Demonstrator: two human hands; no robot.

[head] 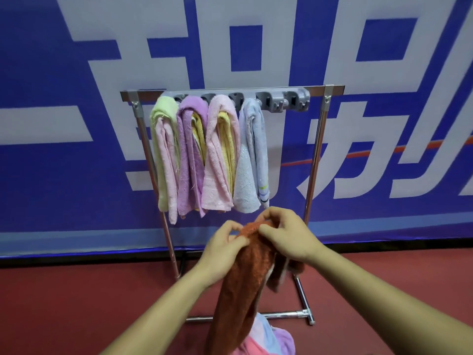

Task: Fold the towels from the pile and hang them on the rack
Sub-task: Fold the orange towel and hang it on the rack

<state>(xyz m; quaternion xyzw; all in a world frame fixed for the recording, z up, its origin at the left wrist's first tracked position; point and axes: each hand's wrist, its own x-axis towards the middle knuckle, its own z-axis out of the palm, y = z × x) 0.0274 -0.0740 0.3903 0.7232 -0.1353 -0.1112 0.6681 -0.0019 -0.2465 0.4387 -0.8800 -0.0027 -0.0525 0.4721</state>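
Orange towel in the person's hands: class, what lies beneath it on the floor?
Under the orange towel, a pile of towels shows pink, pale blue and purple cloth on the red floor. The pile's left part is covered.

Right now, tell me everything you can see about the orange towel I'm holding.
The rust-orange towel is terry cloth with a nubby looped surface; a pale strip shows in its folds. Bunched lengthwise, it is pinched at the top by the left hand and the right hand. It hangs limp, its lower end leaving the frame in front of the pastel towel pile. It is held below the hung towels on the rack, apart from them.
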